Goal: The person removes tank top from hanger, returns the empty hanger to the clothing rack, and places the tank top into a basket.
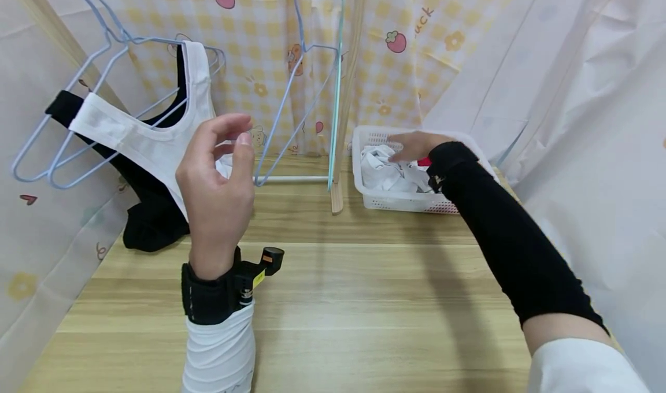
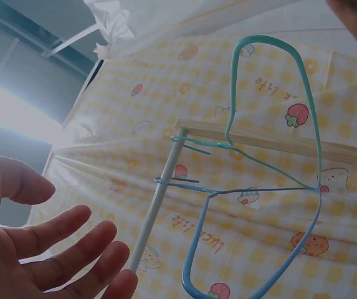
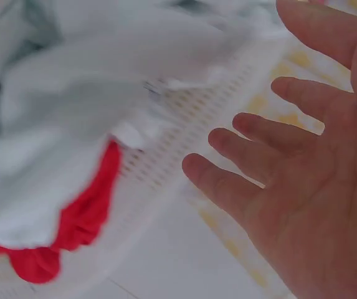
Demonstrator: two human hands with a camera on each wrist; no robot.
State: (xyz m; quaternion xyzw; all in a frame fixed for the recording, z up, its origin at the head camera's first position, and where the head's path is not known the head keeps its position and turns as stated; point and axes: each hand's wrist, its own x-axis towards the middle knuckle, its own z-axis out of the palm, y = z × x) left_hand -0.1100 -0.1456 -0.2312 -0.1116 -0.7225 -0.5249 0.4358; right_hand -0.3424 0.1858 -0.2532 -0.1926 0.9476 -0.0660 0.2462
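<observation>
My right hand [image 1: 416, 145] reaches over a white plastic basket [image 1: 382, 203], its fingers spread and holding nothing. White cloth [image 1: 385, 170] lies bunched inside, and a bit of red fabric [image 3: 90, 215] shows beside it in the right wrist view. Loosely bent fingers and an empty palm mark my left hand [image 1: 218, 179], raised in front of the rack. Just left of it hangs a white tank top [image 1: 151, 130] on a blue hanger, with a black garment [image 1: 156, 225] on another blue hanger behind it.
Bare hangers, one blue [image 2: 190, 255] and one green [image 2: 235, 81], hang from the rack's rail [image 2: 156, 205]. A wooden post [image 1: 346, 98] of the rack stands left of the basket. Printed curtains [image 1: 447, 46] enclose the wooden table [image 1: 333, 300] at the back and sides.
</observation>
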